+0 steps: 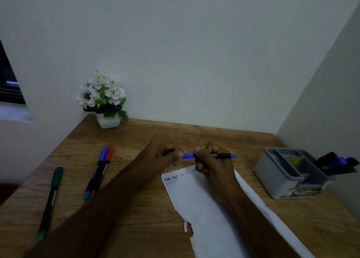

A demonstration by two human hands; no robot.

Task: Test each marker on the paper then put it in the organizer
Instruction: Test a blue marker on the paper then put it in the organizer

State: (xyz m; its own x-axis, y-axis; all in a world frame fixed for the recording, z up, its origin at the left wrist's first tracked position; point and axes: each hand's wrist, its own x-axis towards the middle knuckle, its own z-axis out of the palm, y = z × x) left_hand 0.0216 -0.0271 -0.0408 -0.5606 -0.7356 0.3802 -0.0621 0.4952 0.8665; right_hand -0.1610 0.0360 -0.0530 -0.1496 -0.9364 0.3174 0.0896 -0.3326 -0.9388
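A blue-capped marker (222,155) with a black barrel is held level above the white paper (196,201). My left hand (165,154) pinches its blue cap (188,155) and my right hand (212,164) grips the barrel. The paper carries a few lines of test letters near its top edge. The grey organizer (280,176) stands at the right with several markers (337,163) in its far compartment. On the table to the left lie a blue-capped marker (96,172), a red-capped marker (103,170) beside it, and a green marker (51,201).
A white pot of white flowers (103,100) stands at the table's back left corner. Walls close in behind and on the right of the wooden table (136,133). A dark window opening (9,86) is at the far left.
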